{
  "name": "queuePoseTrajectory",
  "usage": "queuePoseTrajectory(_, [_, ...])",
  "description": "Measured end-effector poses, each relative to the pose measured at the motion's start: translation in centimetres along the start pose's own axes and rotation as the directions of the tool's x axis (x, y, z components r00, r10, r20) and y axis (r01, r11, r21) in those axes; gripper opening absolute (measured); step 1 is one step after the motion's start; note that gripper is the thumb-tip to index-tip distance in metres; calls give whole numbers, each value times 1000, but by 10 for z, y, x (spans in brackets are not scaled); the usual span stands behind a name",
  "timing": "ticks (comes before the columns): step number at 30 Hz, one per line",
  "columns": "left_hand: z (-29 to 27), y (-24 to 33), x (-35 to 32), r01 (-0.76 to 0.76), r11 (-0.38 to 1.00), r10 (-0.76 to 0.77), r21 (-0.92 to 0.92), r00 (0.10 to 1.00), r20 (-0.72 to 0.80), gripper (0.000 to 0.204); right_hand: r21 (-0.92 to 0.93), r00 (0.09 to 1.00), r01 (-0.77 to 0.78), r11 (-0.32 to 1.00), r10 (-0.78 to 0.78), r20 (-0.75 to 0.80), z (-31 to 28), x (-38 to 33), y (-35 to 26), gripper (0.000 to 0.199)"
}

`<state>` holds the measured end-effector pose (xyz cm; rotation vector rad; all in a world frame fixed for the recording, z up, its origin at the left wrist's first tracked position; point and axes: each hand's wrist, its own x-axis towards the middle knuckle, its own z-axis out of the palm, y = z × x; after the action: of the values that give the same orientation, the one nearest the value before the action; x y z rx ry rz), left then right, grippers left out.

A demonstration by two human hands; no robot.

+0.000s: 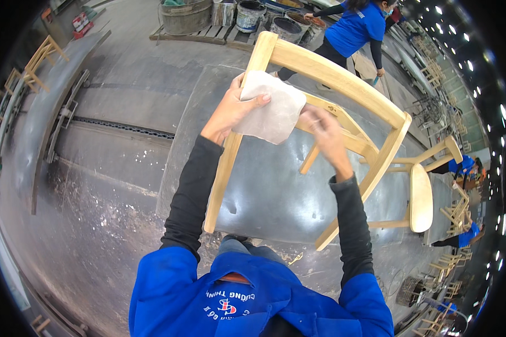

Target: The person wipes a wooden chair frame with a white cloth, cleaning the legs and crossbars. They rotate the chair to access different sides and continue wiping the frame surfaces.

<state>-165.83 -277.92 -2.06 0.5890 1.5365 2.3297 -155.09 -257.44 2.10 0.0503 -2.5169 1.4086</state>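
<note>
A pale, whitish square sheet (272, 109), thin like paper or cloth, hangs in front of an unpainted wooden chair frame (331, 70). My left hand (236, 109) pinches its left side, thumb on the front and fingers behind, close to the chair's left post. At the sheet's right edge is my right hand (327, 132), smeared by motion; whether its fingers grip the edge is unclear. The chair frame stands tilted on a grey metal-topped surface (275, 191), its curved top rail farthest from me and two long posts reaching toward my body.
Another wooden chair (420, 196) stands to the right. A co-worker in a blue shirt (357, 33) bends beyond the frame. Buckets (250, 17) stand on a pallet at the back. On the left, a chain track (123, 128) crosses the floor beside a long metal platform (62, 95).
</note>
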Motion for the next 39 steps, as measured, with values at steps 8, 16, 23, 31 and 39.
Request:
queuePoseTrajectory(8, [-15, -1, -1, -4, 1000, 4, 5, 1000, 30, 56, 650, 926, -356, 671, 162, 340, 57, 32, 20, 59])
queuePoseTrajectory(16, [17, -12, 28, -115, 982, 149, 146, 959, -241, 43, 792, 903, -208, 574, 423, -69, 1, 30, 51, 44])
queuePoseTrajectory(23, [22, -20, 9, 70, 722, 270, 689, 888, -373, 58, 800, 907, -417, 431, 151, 392, 72, 61, 55, 41])
queuePoseTrajectory(31, [32, -28, 8, -38, 472, 563, 881, 781, -269, 61, 727, 888, -448, 520, 167, 428, 81, 71, 42, 41])
queuePoseTrajectory(39, [36, -34, 8, -20, 504, 555, 864, 773, -306, 65, 785, 883, -467, 407, 176, 434, 75, 76, 48, 35])
